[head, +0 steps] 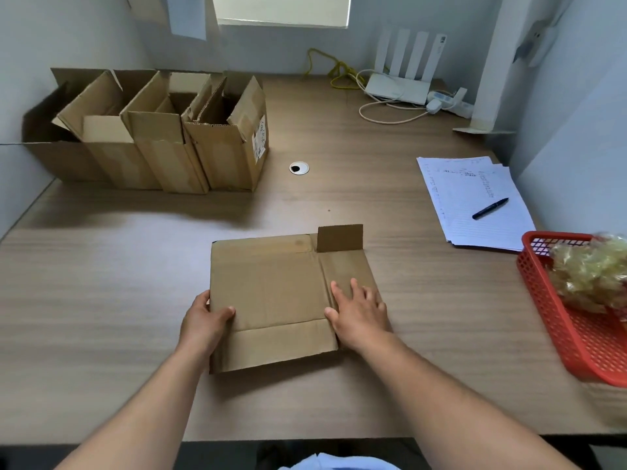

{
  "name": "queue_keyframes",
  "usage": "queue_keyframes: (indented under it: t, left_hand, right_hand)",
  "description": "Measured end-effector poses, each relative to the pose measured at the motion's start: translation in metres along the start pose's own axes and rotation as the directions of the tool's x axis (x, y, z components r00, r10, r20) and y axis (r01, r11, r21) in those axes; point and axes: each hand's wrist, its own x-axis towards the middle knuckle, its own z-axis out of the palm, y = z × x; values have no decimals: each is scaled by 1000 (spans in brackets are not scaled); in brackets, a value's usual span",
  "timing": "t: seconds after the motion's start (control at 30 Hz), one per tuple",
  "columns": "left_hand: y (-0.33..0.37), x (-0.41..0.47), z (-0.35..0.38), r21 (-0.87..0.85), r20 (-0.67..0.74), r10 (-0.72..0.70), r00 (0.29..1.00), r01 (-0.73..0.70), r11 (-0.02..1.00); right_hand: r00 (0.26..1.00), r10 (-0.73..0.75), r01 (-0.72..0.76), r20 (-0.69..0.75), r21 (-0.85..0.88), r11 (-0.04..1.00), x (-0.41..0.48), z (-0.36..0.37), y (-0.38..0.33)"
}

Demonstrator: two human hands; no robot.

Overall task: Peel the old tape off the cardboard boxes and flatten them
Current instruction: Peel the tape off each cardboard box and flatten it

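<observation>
A flattened cardboard box (271, 293) lies on the wooden desk (101, 300) in front of me. One small flap stands up at its far right corner. My left hand (203, 322) grips the box's left edge, thumb on top and fingers under. My right hand (361, 312) lies flat with spread fingers, pressing down on the right part of the box. Several open, upright cardboard boxes (152, 137) stand in a row at the desk's far left.
A red mesh basket (576, 334) with crumpled clear tape (590, 273) sits at the right edge. Papers (475, 201) with a black pen (490, 208) lie beyond it. A white router (397, 88), cables and a power strip are at the back. A cable grommet (299, 168) is mid-desk.
</observation>
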Motion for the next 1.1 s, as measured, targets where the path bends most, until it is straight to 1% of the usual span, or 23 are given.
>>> queue_keyframes:
  t: [0.03,0.07,0.13,0.2,0.27,0.3,0.33,0.37,0.4,0.47,0.57,0.7,0.8,0.9,0.97,1.03,1.1]
  left_hand:
    - [-4,1,3,120,-24,39,999,-36,992]
    - [-7,0,6,265,-36,88,995,-75,961]
    - [-13,-7,15,523,-14,193,981,-157,838]
    - [-22,-14,28,652,113,292,950,-292,699]
    - [-34,-15,39,751,271,315,910,-404,522]
    - [-40,-13,41,787,316,307,898,-429,444]
    - [-45,-11,41,809,338,304,891,-440,390]
    - [-49,-7,40,822,343,309,887,-442,358]
    - [-51,-4,39,828,343,321,883,-445,340]
    - [-53,-1,37,831,351,338,873,-456,317]
    - [-52,2,35,845,362,343,867,-461,272]
    - [-49,11,34,859,348,353,869,-446,252]
    - [-48,19,34,861,348,370,861,-450,236]
    - [-49,22,33,862,350,391,851,-456,221]
    - [-48,26,33,858,352,371,859,-455,238]
    - [-42,20,32,871,343,368,864,-439,221]
    - [-42,27,33,880,359,292,886,-426,210]
  right_hand:
    - [1000,-5,5,-4,-39,999,1,2,0]
    - [1000,-11,10,-11,-75,997,2,3,0]
    - [1000,-19,16,-24,-125,992,3,5,0]
    - [999,-19,16,-26,-143,990,4,5,0]
    - [999,-21,16,-30,-152,988,5,2,-2]
    - [998,-29,21,-48,-163,986,6,0,-3]
    - [996,-45,30,-79,-172,985,8,-3,-5]
    - [992,-67,47,-111,-171,984,11,-5,-7]
    - [988,-92,72,-127,-157,985,15,-6,-8]
    - [985,-140,128,-99,-120,985,27,-8,-13]
    - [978,-198,187,-69,-139,972,55,-8,-23]
    - [976,-217,207,-33,-191,959,87,3,-28]
    - [970,-218,193,-103,-206,959,95,16,-27]
    - [970,-210,180,-120,-218,959,99,20,-28]
    - [974,-204,179,-98,-218,959,101,18,-31]
    - [969,-224,200,-101,-205,958,95,10,-28]
    - [972,-235,227,-23,-182,957,98,7,-29]
